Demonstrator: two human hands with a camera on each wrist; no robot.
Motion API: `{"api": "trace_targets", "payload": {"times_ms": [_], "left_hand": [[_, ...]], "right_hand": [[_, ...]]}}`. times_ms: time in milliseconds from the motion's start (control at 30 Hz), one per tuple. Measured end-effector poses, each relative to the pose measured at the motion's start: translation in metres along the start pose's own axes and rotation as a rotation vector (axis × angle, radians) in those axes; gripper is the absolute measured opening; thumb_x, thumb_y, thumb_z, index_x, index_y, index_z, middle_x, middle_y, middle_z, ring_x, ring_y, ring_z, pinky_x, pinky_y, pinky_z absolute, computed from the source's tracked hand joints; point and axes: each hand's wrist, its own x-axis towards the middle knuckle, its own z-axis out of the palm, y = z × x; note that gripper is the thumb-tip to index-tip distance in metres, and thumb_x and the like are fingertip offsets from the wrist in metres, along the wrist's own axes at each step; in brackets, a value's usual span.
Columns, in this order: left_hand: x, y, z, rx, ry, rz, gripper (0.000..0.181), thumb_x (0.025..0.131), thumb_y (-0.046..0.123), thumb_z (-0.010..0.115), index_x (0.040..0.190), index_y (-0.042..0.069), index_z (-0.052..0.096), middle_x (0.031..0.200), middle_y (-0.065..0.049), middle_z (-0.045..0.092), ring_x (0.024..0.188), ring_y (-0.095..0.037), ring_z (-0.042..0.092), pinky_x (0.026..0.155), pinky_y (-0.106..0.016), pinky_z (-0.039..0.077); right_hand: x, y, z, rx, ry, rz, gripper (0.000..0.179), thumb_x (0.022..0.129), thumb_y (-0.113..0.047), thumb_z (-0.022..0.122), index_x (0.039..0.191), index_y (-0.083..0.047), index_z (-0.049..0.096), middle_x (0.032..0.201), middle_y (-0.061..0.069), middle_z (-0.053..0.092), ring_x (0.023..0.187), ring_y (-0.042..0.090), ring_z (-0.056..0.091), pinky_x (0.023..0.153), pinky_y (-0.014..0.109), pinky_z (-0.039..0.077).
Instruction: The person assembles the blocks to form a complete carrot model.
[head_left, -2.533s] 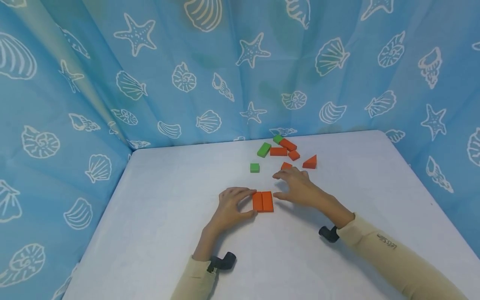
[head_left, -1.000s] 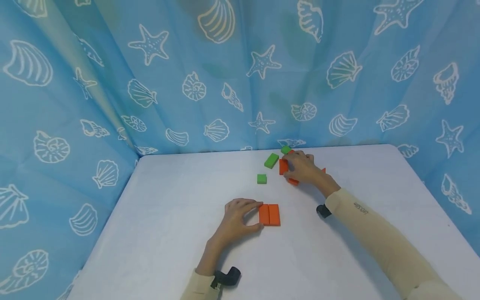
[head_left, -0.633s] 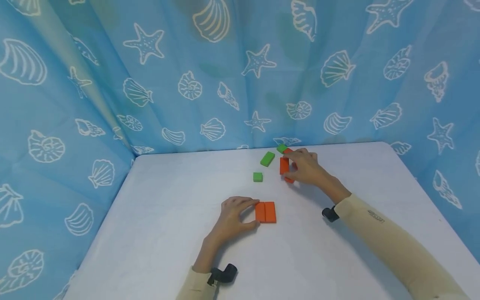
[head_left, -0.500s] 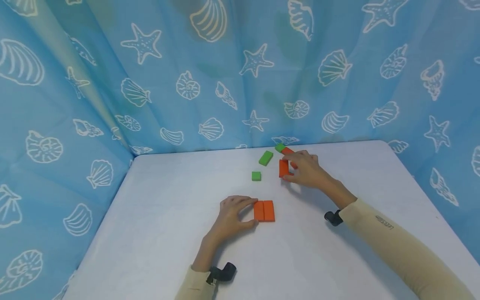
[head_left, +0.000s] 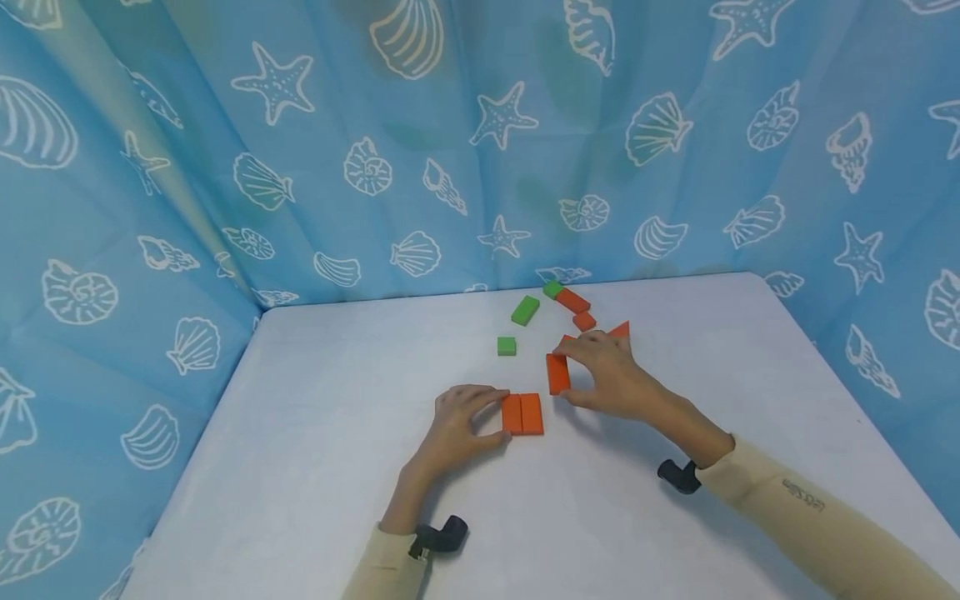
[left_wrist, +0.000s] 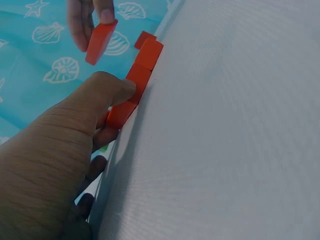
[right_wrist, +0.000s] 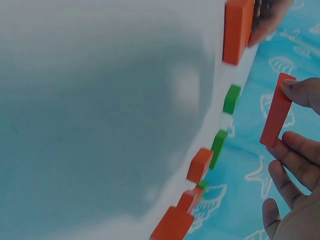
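Observation:
Two orange rectangular blocks lie side by side on the white table: the left block and the right block. My left hand pinches the left one by its two ends, index finger at the far end and thumb at the near end. In the left wrist view the thumb presses on the orange block. My right hand pinches another orange block by its ends, just right of and behind the pair. The right wrist view shows this block between thumb and fingertip, raised off the table.
Behind the right hand lie an orange bar, a small orange block and a partly hidden orange triangle. Green blocks lie farther left: a bar, a square and one at the back. A shell-patterned blue curtain surrounds the table.
My right hand reached into the blocks at the back, took an orange block and brought it forward toward the pair. The left hand has stayed at the pair. The head view has shifted slightly.

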Motion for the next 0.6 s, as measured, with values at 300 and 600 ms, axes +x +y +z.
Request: {"api": "trace_targets", "payload": {"times_ms": [300, 600], "left_hand": [[0.0, 0.001, -0.003, -0.057, 0.015, 0.024, 0.053, 0.086, 0.038, 0.077, 0.136, 0.032, 0.061, 0.141, 0.007, 0.052, 0.132, -0.02, 0.041, 0.11, -0.052, 0.025], [0.001, 0.0, -0.001, -0.067, 0.031, 0.077, 0.039, 0.089, 0.033, 0.074, 0.127, 0.029, 0.069, 0.132, 0.009, 0.06, 0.128, -0.018, 0.044, 0.109, -0.053, 0.027]], "right_hand": [[-0.016, -0.01, 0.017, -0.017, -0.011, -0.03, 0.059, 0.078, -0.031, 0.086, 0.131, -0.015, 0.064, 0.13, 0.003, 0.064, 0.124, 0.028, 0.046, 0.094, 0.053, 0.032], [-0.026, -0.013, 0.024, -0.034, -0.022, -0.036, 0.056, 0.078, -0.03, 0.086, 0.128, -0.015, 0.065, 0.123, 0.001, 0.066, 0.118, 0.025, 0.048, 0.092, 0.051, 0.034]]}}
